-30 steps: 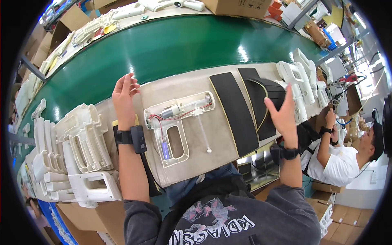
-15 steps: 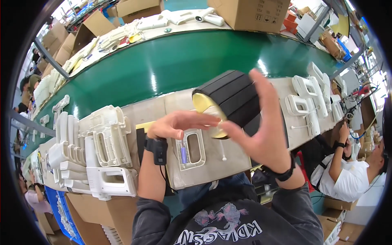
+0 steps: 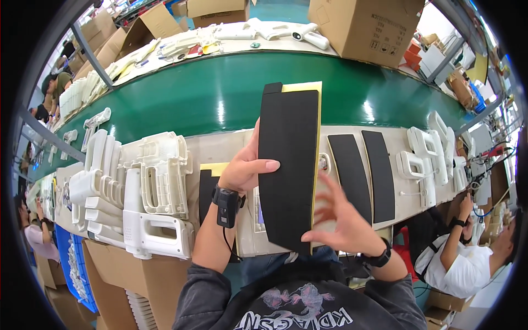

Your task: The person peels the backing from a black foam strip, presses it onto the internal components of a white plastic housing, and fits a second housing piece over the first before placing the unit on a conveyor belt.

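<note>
A long black foam sheet (image 3: pixel 289 170) with yellow backing paper stands flat-side toward me in front of my chest. My left hand (image 3: pixel 247 168) grips its left edge, thumb across the black face and fingers behind. At the sheet's lower right edge is my right hand (image 3: pixel 346 225), open, its fingers spread and blurred. Its thumb tip meets the edge or lies just by it; I cannot tell which. Behind the sheet, a white plastic handle shell with a purple-blue part is mostly hidden. Two more curved black foam strips (image 3: pixel 352 176) (image 3: pixel 379 173) lie to the right.
White plastic housings (image 3: pixel 159 236) are stacked at left, and more handle parts (image 3: pixel 423 148) lie at right. Beyond the bench runs a green conveyor belt (image 3: pixel 231 82). Cardboard boxes (image 3: pixel 366 27) stand at the far side. A co-worker (image 3: pixel 462 253) sits at right.
The black foam, bent over and showing its strips before, now hangs straight, flat face toward me. My left hand has closed on its left edge; my right hand has dropped to its lower right.
</note>
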`<state>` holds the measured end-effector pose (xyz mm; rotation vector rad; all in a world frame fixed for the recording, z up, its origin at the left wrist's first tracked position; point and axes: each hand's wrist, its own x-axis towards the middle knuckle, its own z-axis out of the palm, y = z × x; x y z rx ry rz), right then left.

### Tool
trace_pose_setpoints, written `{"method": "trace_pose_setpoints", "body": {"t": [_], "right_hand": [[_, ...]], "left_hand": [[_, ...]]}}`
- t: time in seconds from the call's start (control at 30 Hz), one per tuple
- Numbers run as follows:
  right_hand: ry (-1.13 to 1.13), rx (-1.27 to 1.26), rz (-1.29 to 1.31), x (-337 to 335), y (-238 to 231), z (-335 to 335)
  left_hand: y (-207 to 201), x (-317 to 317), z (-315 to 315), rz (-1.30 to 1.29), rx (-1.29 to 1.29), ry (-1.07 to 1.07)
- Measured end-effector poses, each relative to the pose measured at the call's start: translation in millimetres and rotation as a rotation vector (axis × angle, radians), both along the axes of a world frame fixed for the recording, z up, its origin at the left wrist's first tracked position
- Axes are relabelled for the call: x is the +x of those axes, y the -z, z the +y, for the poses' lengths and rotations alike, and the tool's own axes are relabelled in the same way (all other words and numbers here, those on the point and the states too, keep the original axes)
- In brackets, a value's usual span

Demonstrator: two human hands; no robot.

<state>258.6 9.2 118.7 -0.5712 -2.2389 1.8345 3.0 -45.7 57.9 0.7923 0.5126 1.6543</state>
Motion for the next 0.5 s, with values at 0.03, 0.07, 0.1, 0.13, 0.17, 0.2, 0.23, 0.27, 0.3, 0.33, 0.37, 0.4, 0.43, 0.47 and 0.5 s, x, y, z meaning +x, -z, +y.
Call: {"method": "trace_pose_setpoints", "body": {"t": [0.03, 0.07, 0.1, 0.13, 0.17, 0.2, 0.23, 0.27, 0.3, 0.33, 0.37, 0.4, 0.43, 0.47, 0.5], "right_hand": [[-0.006, 0.003, -0.002, 3, 4, -2], [-0.059, -0.245, -0.105, 6, 9, -3], [-0.112, -0.492, -0.211, 10, 12, -4], [-0.117, -0.489, -0.215, 14, 17, -4], [-0.170, -0.487, -0.283, 19, 22, -2], [-0.215, -0.484, -0.348, 26, 27, 0], [-0.212, -0.481, -0.351, 32, 35, 3], [-0.276, -0.554, -0.387, 38, 43, 5], [-0.345, -0.633, -0.424, 41, 44, 7], [-0.341, -0.636, -0.428, 44, 41, 13], [-0.442, -0.337, -0.560, 45, 33, 23], [-0.541, -0.032, -0.678, 45, 24, 32], [-0.472, 0.179, -0.636, 51, 18, 42], [-0.374, 0.383, -0.549, 61, 22, 58], [-0.178, 0.474, -0.492, 51, 8, 64]], "left_hand": [[-3, 2, 1, -0.014, 0.035, -0.025], [-5, 3, 2, -0.029, 0.069, -0.051], [-4, 4, 4, -0.030, 0.072, -0.057], [-3, 4, 7, -0.033, 0.035, -0.028], [0, 3, 9, -0.036, -0.002, 0.002], [1, 3, 12, -0.038, 0.001, 0.005], [3, 2, 15, 0.109, -0.135, 0.076], [4, 3, 17, 0.256, -0.269, 0.149], [1, 6, 17, 0.370, -0.258, 0.171], [0, 8, 18, 0.364, -0.258, 0.175], [-1, 9, 20, 0.418, -0.276, 0.226], [-3, 10, 20, 0.475, -0.297, 0.274], [-3, 12, 20, 0.516, -0.285, 0.252], [-2, 14, 21, 0.515, -0.284, 0.262], [0, 13, 18, 0.561, -0.317, 0.249]]}}
